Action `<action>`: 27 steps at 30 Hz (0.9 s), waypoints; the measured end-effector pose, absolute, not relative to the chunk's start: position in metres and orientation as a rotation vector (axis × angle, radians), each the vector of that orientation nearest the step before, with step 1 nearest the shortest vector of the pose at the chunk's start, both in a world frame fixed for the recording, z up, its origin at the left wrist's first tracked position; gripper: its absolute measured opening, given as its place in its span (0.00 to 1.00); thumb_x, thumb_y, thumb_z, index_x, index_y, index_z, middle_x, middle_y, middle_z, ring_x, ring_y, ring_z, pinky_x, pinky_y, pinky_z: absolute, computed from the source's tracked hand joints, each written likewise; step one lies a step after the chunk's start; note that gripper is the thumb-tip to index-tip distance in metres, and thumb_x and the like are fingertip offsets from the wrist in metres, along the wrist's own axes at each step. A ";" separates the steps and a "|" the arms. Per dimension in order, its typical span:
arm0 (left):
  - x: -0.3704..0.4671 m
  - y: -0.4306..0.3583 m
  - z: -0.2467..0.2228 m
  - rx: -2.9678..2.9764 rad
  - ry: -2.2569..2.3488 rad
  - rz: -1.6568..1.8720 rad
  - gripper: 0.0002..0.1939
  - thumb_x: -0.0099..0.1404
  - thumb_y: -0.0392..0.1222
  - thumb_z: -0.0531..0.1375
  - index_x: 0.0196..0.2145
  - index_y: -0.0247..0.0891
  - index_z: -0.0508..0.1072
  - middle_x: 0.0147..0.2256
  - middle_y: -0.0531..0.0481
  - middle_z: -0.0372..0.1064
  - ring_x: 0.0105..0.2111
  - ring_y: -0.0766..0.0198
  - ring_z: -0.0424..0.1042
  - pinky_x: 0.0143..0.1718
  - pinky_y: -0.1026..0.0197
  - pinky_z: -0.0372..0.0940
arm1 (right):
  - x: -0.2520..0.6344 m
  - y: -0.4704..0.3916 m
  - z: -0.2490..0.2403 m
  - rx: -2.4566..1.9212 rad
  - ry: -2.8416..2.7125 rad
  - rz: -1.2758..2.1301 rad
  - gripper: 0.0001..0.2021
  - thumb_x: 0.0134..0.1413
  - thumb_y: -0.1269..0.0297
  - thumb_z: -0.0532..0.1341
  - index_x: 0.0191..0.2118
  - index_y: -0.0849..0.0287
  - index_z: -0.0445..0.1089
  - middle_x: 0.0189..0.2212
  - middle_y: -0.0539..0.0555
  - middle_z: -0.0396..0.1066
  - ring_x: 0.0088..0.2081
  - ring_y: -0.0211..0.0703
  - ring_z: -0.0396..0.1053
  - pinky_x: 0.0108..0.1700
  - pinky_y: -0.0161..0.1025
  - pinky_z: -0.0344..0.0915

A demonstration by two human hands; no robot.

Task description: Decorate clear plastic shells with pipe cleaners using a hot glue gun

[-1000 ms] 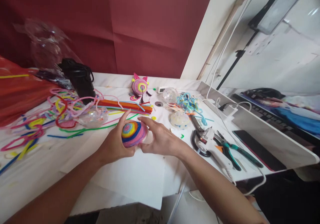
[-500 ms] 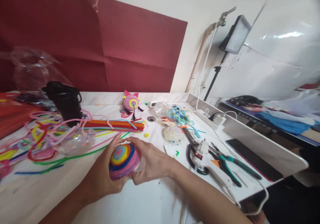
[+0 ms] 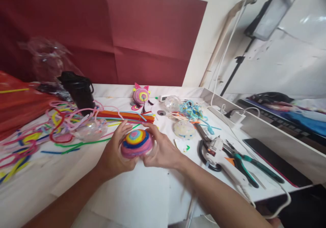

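Between both palms I hold a ball (image 3: 137,143) wound with pipe cleaners in rings of pink, yellow, orange, dark blue and mauve. Its ringed face tilts up towards me, and a clear plastic part shows at its right side. My left hand (image 3: 114,153) wraps the left side, while my right hand (image 3: 161,150) grips the right side with the thumb underneath. Behind them sits a finished-looking pink ringed figure (image 3: 141,95) with ears and dark tassels. A bundle of orange and red pipe cleaners (image 3: 127,116) lies just beyond my fingertips.
To the left are tangled pipe cleaners (image 3: 61,122), a clear plastic shell (image 3: 90,130) and a black container (image 3: 78,92). Another clear shell (image 3: 183,130) lies behind my right hand. At right are a hot glue gun (image 3: 221,156), green-handled pliers (image 3: 262,168) and a black phone-like slab (image 3: 275,160).
The ball has turned so its ringed face points more upward, still in both hands. My view has shifted, moving the table's contents rightward and slightly up in the picture.
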State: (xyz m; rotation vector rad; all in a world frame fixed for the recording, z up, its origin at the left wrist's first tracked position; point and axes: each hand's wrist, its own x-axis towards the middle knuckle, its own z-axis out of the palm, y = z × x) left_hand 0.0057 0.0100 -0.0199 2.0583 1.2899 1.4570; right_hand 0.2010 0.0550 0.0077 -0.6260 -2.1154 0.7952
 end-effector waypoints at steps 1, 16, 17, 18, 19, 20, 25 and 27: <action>0.007 0.010 -0.019 2.027 1.321 1.469 0.53 0.50 0.40 0.67 0.68 0.40 0.43 0.60 0.30 0.60 0.61 0.42 0.63 0.59 0.41 0.63 | 0.201 0.055 0.008 -0.631 -2.099 0.797 0.40 0.37 0.66 0.66 0.60 0.53 0.52 0.46 0.55 0.73 0.43 0.48 0.74 0.47 0.44 0.71; 0.020 0.004 -0.013 1.581 1.262 1.529 0.52 0.51 0.43 0.70 0.66 0.41 0.46 0.58 0.33 0.66 0.57 0.47 0.68 0.58 0.44 0.63 | 0.201 0.065 -0.008 -0.641 -1.854 1.015 0.43 0.42 0.58 0.71 0.61 0.51 0.48 0.51 0.61 0.69 0.52 0.53 0.72 0.56 0.53 0.67; 0.021 0.003 -0.012 1.544 1.218 1.553 0.52 0.51 0.43 0.70 0.66 0.41 0.47 0.59 0.33 0.65 0.58 0.47 0.67 0.59 0.44 0.61 | 0.201 0.066 -0.008 -0.653 -1.812 1.075 0.44 0.42 0.55 0.72 0.61 0.51 0.48 0.50 0.61 0.70 0.51 0.53 0.72 0.55 0.54 0.67; 0.021 0.003 -0.011 1.493 1.183 1.577 0.51 0.51 0.43 0.70 0.66 0.42 0.47 0.60 0.33 0.63 0.59 0.47 0.66 0.60 0.44 0.60 | 0.202 0.067 -0.008 -0.664 -1.773 1.130 0.44 0.42 0.52 0.72 0.61 0.51 0.47 0.49 0.60 0.70 0.50 0.54 0.73 0.55 0.54 0.68; 0.022 0.003 -0.010 1.437 1.160 1.600 0.51 0.50 0.43 0.70 0.66 0.42 0.48 0.61 0.33 0.61 0.60 0.47 0.65 0.61 0.44 0.59 | 0.203 0.068 -0.008 -0.669 -1.744 1.175 0.45 0.42 0.49 0.72 0.60 0.51 0.47 0.48 0.60 0.70 0.50 0.54 0.73 0.54 0.54 0.68; 0.022 0.002 -0.009 1.385 1.144 1.620 0.50 0.50 0.44 0.70 0.65 0.42 0.50 0.61 0.33 0.60 0.61 0.47 0.64 0.61 0.44 0.58 | 0.204 0.069 -0.007 -0.667 -1.725 1.205 0.45 0.41 0.47 0.72 0.60 0.50 0.47 0.47 0.59 0.70 0.49 0.54 0.74 0.53 0.54 0.69; 0.027 0.004 -0.012 1.289 1.121 1.713 0.42 0.50 0.45 0.71 0.58 0.40 0.58 0.55 0.36 0.67 0.59 0.48 0.66 0.61 0.45 0.59 | 0.205 0.068 -0.007 -0.664 -1.705 1.242 0.46 0.40 0.43 0.72 0.60 0.49 0.47 0.48 0.59 0.70 0.48 0.55 0.74 0.51 0.54 0.69; 0.029 0.005 -0.015 1.307 1.130 1.724 0.40 0.50 0.45 0.71 0.57 0.41 0.59 0.53 0.38 0.68 0.57 0.49 0.68 0.59 0.46 0.61 | 0.204 0.066 -0.009 -0.667 -1.691 1.247 0.46 0.40 0.45 0.73 0.60 0.50 0.49 0.48 0.59 0.70 0.49 0.55 0.73 0.51 0.54 0.69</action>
